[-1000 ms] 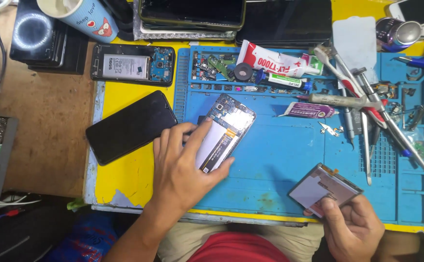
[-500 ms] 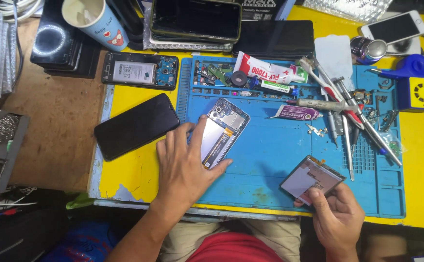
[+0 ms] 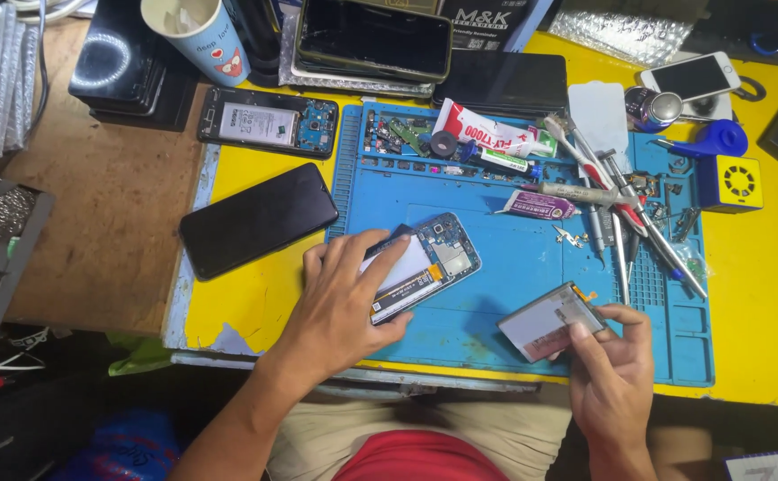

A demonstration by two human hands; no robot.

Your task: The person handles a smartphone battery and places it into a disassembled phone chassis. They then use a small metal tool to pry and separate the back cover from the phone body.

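Observation:
An opened phone point(image 3: 438, 258) with its back off lies tilted on the blue work mat point(image 3: 505, 294). My left hand point(image 3: 349, 298) rests flat on the phone's lower half, fingers spread over its white battery. My right hand point(image 3: 612, 370) holds a loose grey battery point(image 3: 548, 321) by its right end, just above the mat's front right part.
A black phone point(image 3: 257, 219) lies face up left of the mat. Another opened phone point(image 3: 269, 123) sits behind it. Tweezers and screwdrivers point(image 3: 621, 214), glue tubes point(image 3: 496, 138), a paper cup point(image 3: 195, 36), stacked phones point(image 3: 376, 40) and a yellow cube point(image 3: 735, 183) crowd the back and right.
The view has shifted, so everything sits lower in frame. My left hand stays on the opened phone. My right hand keeps the loose battery, turned slightly flatter.

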